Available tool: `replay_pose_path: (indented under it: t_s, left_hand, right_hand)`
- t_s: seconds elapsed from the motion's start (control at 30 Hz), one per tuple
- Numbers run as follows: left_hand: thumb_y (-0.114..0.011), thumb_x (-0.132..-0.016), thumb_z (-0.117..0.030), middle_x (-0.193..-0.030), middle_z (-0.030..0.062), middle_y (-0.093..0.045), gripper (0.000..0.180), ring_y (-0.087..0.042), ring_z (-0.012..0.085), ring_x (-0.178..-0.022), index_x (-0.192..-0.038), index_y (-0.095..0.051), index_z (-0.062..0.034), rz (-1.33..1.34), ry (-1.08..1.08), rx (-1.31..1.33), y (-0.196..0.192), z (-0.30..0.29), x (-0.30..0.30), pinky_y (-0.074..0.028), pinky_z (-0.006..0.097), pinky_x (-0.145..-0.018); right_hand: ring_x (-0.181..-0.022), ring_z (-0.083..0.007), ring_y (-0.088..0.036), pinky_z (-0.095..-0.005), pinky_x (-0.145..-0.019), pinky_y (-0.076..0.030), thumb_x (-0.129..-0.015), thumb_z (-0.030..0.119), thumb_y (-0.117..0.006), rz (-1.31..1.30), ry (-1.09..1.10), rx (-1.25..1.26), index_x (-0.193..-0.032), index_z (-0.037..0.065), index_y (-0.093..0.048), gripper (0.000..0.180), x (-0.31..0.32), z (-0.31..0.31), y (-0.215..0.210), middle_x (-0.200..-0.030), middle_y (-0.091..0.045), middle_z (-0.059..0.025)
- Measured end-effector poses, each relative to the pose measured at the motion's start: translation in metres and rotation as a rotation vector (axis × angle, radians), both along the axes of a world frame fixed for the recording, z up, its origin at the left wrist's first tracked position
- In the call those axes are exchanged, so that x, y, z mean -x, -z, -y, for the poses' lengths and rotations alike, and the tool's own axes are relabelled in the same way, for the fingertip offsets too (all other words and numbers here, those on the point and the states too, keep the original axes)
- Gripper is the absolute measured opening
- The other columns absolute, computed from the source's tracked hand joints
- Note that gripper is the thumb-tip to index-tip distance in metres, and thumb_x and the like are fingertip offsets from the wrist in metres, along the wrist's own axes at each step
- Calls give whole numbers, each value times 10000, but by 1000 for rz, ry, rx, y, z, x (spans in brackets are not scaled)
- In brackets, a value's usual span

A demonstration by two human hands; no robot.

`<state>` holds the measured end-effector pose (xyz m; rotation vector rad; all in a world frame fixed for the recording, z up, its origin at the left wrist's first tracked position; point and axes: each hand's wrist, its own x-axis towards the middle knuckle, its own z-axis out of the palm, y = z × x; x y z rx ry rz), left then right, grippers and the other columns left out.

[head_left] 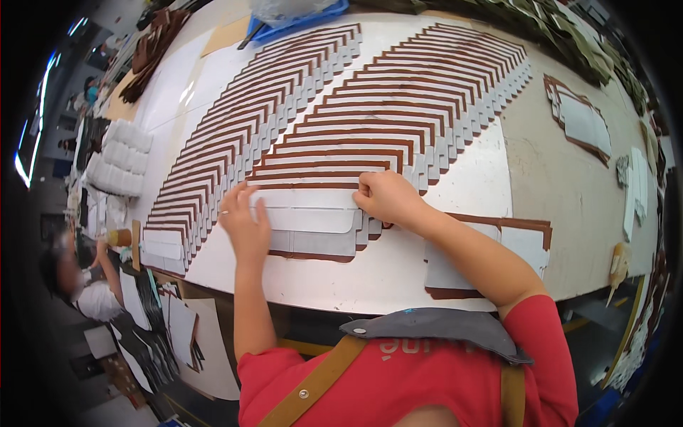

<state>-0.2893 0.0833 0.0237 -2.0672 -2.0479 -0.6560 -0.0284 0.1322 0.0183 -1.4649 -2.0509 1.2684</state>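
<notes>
Lengthwise, the front white strip (306, 220) runs left-right between both hands (244, 220) (390, 198).

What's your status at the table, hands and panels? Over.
Left grip open at front panel's left end. Right grip curled at its right end. Overlapping panels fanned behind. Nothing seen blocking.

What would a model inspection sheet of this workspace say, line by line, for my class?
Surface: white table, tan section at right.
Work pieces: left row and right row of overlapping pale panels with brown edges.
Clutter: blue tray and dark green material at the far edge.
Left hand: loosely open, at the right row's near left end.
Right hand: fingers curled, near right end; grip unclear.
Cables: nothing seen.
Surroundings: another person at left.
</notes>
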Motion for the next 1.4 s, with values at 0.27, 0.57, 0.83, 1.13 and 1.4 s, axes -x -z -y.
replay_pose_path:
  t_s: [0.27,0.57,0.83,1.13,1.4]
  left_hand:
    - [-593,-826,-218,-1241,15,-491,265,-407,235,-1179,-1085,-579,-162,45,472,190,18,3,-71,-225,402,-1002]
    - [-592,-805,-205,-1234,58,-496,301,-406,260,-1173,-1101,-563,-156,61,478,192,20,-1,-72,-238,416,-994]
    - [-500,-906,-97,-1104,85,-539,181,-489,188,-1063,-1062,-577,-45,853,283,284,8,-23,-61,-362,312,-933]
    - [-547,-854,-89,-1081,156,-540,131,-498,296,-1054,-956,-589,-17,286,552,64,-42,7,-141,-366,386,-922]
    - [-602,-827,-127,-1156,155,-527,276,-470,313,-1100,-1094,-565,-72,191,962,337,-40,29,-275,-380,391,-918]
  right_hand:
    - [-730,-330,-644,-415,-675,-519,-770,238,-562,306,-62,-95,-776,10,-669,253,-10,-10,-13,-747,-647,-188]
    - [-457,-88,-500,-249,-379,-400,-862,313,-584,14,851,38,-726,27,-545,319,-227,63,-59,-562,-514,-36]
    - [-474,-78,-475,-218,-449,-386,-865,251,-553,44,1192,-161,-788,9,-556,254,-364,207,-70,-572,-512,-25]
    - [-540,-116,-533,-271,-494,-431,-865,187,-551,-89,1010,-224,-809,-12,-583,209,-369,201,-16,-620,-567,-68]
    - [-664,-282,-586,-354,-633,-454,-851,223,-554,5,874,-296,-873,21,-615,212,-350,181,0,-725,-626,-140]
